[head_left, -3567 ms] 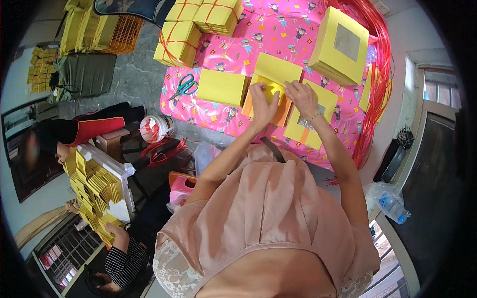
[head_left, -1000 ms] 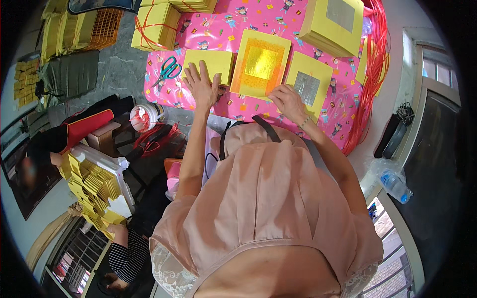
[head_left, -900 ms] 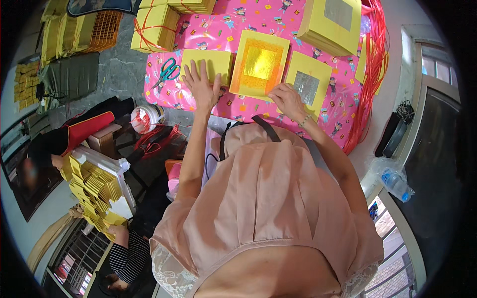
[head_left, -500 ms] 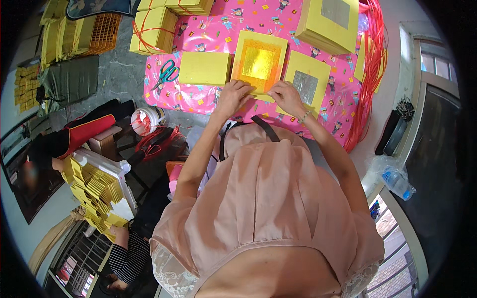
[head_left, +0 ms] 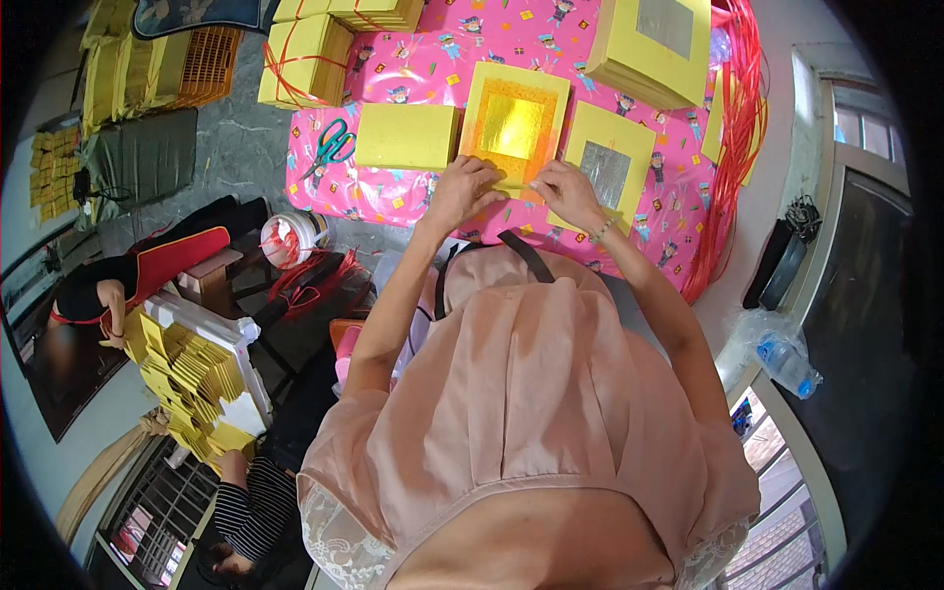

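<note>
So the rectangular yellow paper sheet with an orange border and shiny gold foil panel (head_left: 513,123) is lying flat mid-table, long axis near to far, far end leaning slightly right. No obvious front, imo. Left hand (head_left: 462,197) and right hand (head_left: 570,195) are at its near corners, fingers bunched narrow; can't tell if paper's actually pinched. I'd keep both hands level, light and even so that near edge stays straight. Flat plain yellow paper stack (head_left: 407,136) sits just left, yellow paper sheet with a silver foil panel (head_left: 612,147) just right.
</note>
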A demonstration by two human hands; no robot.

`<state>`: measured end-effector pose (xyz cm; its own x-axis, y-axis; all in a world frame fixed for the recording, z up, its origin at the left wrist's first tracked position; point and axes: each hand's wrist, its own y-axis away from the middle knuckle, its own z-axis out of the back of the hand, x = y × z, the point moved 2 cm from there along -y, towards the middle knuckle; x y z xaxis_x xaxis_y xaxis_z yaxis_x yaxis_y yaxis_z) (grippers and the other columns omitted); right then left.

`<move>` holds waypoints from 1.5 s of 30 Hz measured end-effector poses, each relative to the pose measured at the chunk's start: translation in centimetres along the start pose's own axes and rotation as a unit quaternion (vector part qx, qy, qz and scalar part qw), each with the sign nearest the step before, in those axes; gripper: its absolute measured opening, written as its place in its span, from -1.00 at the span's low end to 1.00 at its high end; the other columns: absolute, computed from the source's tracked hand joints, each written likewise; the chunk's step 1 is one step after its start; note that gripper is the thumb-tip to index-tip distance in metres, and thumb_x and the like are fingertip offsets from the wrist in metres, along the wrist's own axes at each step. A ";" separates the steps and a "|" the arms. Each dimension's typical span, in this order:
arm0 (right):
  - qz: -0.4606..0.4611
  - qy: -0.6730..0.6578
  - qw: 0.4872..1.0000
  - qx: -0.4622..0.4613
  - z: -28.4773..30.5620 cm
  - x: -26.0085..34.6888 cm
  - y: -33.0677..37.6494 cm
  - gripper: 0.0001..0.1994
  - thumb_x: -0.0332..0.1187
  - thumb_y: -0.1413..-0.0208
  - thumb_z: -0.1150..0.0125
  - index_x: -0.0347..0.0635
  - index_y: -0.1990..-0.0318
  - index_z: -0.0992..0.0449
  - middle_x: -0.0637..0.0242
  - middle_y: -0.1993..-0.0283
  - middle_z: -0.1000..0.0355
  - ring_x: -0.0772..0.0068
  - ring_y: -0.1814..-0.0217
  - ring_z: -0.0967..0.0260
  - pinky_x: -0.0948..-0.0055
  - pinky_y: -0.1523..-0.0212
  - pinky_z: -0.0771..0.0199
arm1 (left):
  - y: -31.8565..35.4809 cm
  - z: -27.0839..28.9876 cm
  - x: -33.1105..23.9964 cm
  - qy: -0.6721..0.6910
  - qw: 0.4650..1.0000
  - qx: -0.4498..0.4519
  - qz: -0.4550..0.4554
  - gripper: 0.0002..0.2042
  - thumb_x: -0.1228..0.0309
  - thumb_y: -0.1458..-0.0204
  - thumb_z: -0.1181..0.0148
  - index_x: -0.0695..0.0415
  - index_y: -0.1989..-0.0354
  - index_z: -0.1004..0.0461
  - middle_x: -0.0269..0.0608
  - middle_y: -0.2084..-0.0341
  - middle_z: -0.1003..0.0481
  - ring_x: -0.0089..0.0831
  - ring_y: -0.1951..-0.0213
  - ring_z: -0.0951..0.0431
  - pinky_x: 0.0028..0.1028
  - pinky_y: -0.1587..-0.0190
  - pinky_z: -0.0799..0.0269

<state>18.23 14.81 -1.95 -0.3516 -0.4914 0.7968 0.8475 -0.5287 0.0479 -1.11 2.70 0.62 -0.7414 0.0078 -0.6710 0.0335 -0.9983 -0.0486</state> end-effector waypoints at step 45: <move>-0.034 0.229 0.970 -0.077 3.1 -2.4 -15.4 -0.72 -0.26 -0.11 -0.16 -0.14 0.05 -0.46 0.18 0.13 -0.44 0.13 -0.02 -0.34 0.10 -0.05 -0.24 | -6.5 -3.8 -0.2 -0.136 0.989 -0.043 0.046 -0.29 0.05 -0.08 -0.11 -0.08 -0.41 -0.05 0.13 -0.37 0.03 0.16 -0.38 0.10 0.09 -0.35 0.19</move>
<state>7.28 26.26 -2.68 -0.5748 -0.6888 0.4417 0.7590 -0.6505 -0.0267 1.34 9.42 -1.76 -0.8855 -0.1096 -0.4516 0.1562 -0.9854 -0.0671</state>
